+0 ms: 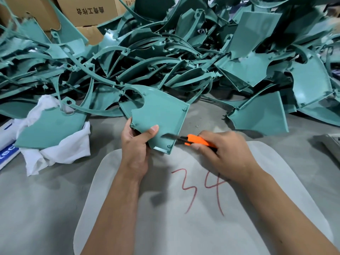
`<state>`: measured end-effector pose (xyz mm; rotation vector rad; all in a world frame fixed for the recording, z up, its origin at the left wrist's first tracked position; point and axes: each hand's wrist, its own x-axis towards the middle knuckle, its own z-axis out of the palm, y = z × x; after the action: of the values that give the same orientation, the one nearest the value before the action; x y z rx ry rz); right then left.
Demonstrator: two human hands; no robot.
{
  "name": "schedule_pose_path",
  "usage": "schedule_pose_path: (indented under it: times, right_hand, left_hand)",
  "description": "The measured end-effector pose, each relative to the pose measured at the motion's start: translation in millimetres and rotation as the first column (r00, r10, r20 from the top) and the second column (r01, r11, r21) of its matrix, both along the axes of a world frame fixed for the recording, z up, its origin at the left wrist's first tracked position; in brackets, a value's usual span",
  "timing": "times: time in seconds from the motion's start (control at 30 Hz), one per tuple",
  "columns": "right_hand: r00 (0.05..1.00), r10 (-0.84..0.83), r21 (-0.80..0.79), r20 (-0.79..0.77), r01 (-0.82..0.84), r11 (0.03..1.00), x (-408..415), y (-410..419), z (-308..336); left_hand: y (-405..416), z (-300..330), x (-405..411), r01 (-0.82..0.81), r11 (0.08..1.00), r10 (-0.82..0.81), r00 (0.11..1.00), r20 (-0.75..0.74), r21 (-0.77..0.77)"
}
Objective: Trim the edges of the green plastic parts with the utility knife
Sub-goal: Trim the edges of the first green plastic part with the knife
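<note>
My left hand (137, 146) grips a flat green plastic part (161, 115) by its lower left edge, thumb pressed on its face. The part is held tilted above the grey table, its curved cutout facing away from me. My right hand (224, 153) holds an orange utility knife (197, 140). The knife's dark blade, blurred, lies against the part's face near its lower right edge.
A large heap of green plastic parts (184, 52) fills the far side of the table. A white cloth (55, 150) under another green part lies at left. A pale mat marked "34" (202, 190) is under my hands. Cardboard boxes (88, 10) stand behind.
</note>
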<state>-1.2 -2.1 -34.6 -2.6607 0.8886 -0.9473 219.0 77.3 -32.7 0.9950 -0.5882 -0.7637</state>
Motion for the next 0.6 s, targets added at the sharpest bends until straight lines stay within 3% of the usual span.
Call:
schedule_pose_path:
  times: [0.13, 0.2, 0.3, 0.43, 0.6]
  right_hand:
    - [0.961, -0.27, -0.004, 0.064, 0.271, 0.963, -9.1, -15.2, -0.8]
    - [0.945, -0.309, 0.001, 0.108, 0.311, 0.951, -11.7, -17.3, 1.5]
    - [0.977, -0.124, 0.015, 0.176, 0.123, 0.992, -7.5, -7.4, 3.3]
    - [0.985, 0.144, -0.006, 0.096, -0.144, 0.99, 8.2, 12.5, 3.5]
    - [0.979, -0.022, 0.02, 0.202, 0.018, 1.0, 4.9, 3.4, 5.2]
  left_hand:
    - [2.7, 0.1, 2.5, 0.076, 0.997, -0.075, 0.997, -0.018, 0.003]
    - [3.7, 1.1, 1.0, 0.088, 0.996, -0.088, 0.996, -0.025, -0.001]
    - [4.4, 3.9, -1.2, 0.067, 0.998, -0.068, 0.997, -0.044, -0.016]
    - [4.8, 8.1, -3.8, 0.066, 0.997, -0.069, 0.99, -0.124, -0.029]
    - [10.1, 10.9, -1.7, 0.108, 0.99, -0.13, 0.954, -0.27, -0.095]
